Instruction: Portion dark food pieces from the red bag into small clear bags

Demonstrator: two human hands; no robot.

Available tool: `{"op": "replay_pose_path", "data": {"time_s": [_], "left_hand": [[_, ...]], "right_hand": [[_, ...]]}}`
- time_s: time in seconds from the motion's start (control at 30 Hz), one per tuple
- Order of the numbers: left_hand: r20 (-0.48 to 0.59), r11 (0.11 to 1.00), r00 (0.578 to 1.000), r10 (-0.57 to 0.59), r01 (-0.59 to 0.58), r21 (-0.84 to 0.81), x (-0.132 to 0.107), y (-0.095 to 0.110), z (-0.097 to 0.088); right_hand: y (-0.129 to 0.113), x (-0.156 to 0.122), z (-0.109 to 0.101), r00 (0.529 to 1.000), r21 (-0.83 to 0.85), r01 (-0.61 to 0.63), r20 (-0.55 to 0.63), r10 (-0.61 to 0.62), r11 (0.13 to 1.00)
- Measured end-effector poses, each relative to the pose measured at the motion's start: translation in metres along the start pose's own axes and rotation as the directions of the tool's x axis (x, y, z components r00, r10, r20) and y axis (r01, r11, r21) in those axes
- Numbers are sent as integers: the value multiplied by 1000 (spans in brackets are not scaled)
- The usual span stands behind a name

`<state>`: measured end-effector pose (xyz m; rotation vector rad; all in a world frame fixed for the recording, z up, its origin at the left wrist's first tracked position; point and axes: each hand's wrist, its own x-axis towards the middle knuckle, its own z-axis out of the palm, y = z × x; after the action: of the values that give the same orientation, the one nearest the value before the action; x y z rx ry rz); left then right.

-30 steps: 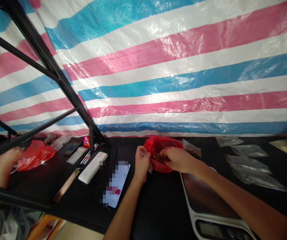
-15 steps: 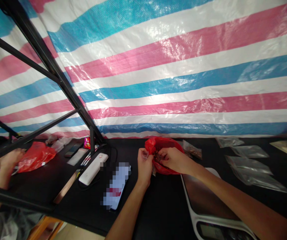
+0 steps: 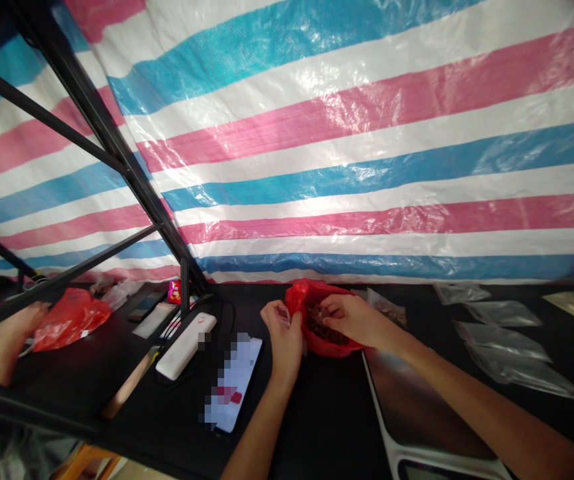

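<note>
A red plastic bag (image 3: 299, 293) stands open on the black table, with small dark brown pieces (image 3: 324, 327) inside. My left hand (image 3: 284, 337) is closed at the bag's left rim, and a bit of clear plastic bag (image 3: 283, 316) shows between its thumb and fingers. Over the bag's mouth, my right hand (image 3: 354, 319) has its fingertips pinched together at the brown pieces. What exactly those fingers hold is too small to make out. Just behind the right hand lies a clear bag of brown pieces (image 3: 389, 310).
A kitchen scale (image 3: 421, 407) sits under my right forearm. Several flat clear bags (image 3: 504, 313) lie to the right. Left are a phone (image 3: 239, 387), a white power strip (image 3: 187, 347) and a black metal frame (image 3: 137, 187). Beyond it, another person's hands (image 3: 21, 327) are beside a red bag (image 3: 74, 320).
My left hand has shifted slightly left, drawing the red bag's rim outward, and more brown pieces show. My right hand stays at the bag's mouth. The view has tilted slightly up.
</note>
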<state>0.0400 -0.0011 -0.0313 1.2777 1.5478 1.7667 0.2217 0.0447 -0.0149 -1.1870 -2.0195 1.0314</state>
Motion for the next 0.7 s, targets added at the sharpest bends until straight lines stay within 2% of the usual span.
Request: {"op": "replay_pose_path", "data": {"time_s": [0.07, 0.13, 0.27, 0.4, 0.5, 0.57, 0.63, 0.7], "left_hand": [[-39, 992, 992, 116, -114, 60, 1, 3, -4], [9, 986, 987, 162, -162, 44, 0, 6, -5], [104, 991, 986, 129, -132, 22, -5, 7, 0], [171, 990, 980, 97, -112, 82, -13, 3, 5], [242, 980, 964, 113, -148, 136, -17, -1, 5], [282, 973, 951, 129, -176, 151, -18, -3, 5], [327, 963, 933, 148, -211, 165, -19, -6, 5], [371, 949, 912, 175, -257, 184, -19, -6, 4]], "right_hand": [[-3, 0, -9, 1000, 6, -9, -17, 9, 1000], [-12, -3, -23, 1000, 55, -2, 0, 2, 998], [-37, -13, -48, 982, 257, 40, 169, -86, 966], [-60, -25, -56, 972, 251, 104, 178, -152, 962], [-70, -32, -51, 968, 141, 146, 181, -171, 979], [-72, -34, -46, 971, -43, 189, 157, -180, 981], [-73, -36, -42, 974, -272, 220, 121, -194, 937], [-72, -37, -39, 972, -433, 234, 119, -202, 871]]}}
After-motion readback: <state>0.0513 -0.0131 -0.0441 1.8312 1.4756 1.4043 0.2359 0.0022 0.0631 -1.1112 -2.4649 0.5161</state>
